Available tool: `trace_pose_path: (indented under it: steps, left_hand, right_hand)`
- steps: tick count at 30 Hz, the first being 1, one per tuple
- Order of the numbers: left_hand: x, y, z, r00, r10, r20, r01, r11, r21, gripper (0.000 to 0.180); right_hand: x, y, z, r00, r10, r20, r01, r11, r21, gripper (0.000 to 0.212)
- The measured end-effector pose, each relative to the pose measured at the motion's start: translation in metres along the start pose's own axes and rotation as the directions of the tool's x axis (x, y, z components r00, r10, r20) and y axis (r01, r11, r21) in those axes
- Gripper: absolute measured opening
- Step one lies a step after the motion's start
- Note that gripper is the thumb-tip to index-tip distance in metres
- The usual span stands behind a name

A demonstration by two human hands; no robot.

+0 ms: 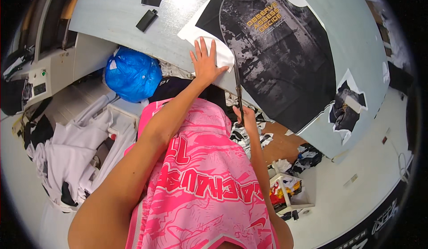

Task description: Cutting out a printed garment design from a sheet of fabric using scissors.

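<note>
A black fabric panel [285,57] with a grey mottled print and gold lettering lies flat on the table [116,8], white margins along parts of its outline. My left hand [206,64] rests with spread fingers on a white strip of cloth [222,53] at the panel's left side. Long dark scissors [237,77] are in my right hand [246,117], by the table's near edge. Their blades point away from me along the line between the white strip and the black print. Whether the blades are parted is hard to make out.
A small black case [146,20] and a black cloth piece lie farther back. At the table's right sits a white-edged fabric scrap [347,108]. Below are a stuffed blue plastic bag [133,74], heaped white cloth [80,144] and a white bin [301,197] with colourful scraps.
</note>
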State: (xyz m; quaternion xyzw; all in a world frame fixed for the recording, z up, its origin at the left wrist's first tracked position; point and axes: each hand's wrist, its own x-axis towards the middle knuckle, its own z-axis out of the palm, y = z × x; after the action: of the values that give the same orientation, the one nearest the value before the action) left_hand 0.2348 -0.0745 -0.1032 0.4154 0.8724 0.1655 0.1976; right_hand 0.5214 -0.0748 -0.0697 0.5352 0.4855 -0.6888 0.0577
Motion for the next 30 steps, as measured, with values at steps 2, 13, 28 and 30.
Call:
trace_pose_path:
  steps: [2, 13, 28, 30]
  left_hand:
    - [-0.001, -0.001, -0.003, 1.0, -0.012, -0.001, 0.012, 1.0, -0.012, 0.126]
    - [-0.002, -0.009, -0.012, 1.0, -0.019, 0.011, 0.02, 1.0, -0.022, 0.125]
    - [-0.008, -0.015, -0.016, 0.998, -0.064, -0.004, 0.064, 0.997, 0.036, 0.13]
    - [-0.007, -0.014, -0.015, 0.998, -0.057, -0.024, 0.057, 0.998, 0.03, 0.131]
  right_hand:
    - [0.0, -0.003, -0.001, 0.999, -0.001, 0.038, 0.001, 1.0, -0.015, 0.042]
    - [0.015, 0.007, 0.019, 0.997, -0.016, -0.072, 0.017, 1.0, 0.009, 0.048]
    - [0.013, -0.001, -0.004, 0.985, 0.011, 0.174, -0.033, 0.992, 0.123, 0.032]
    - [0.017, 0.004, 0.002, 0.986, -0.006, 0.166, -0.016, 0.991, 0.136, 0.033]
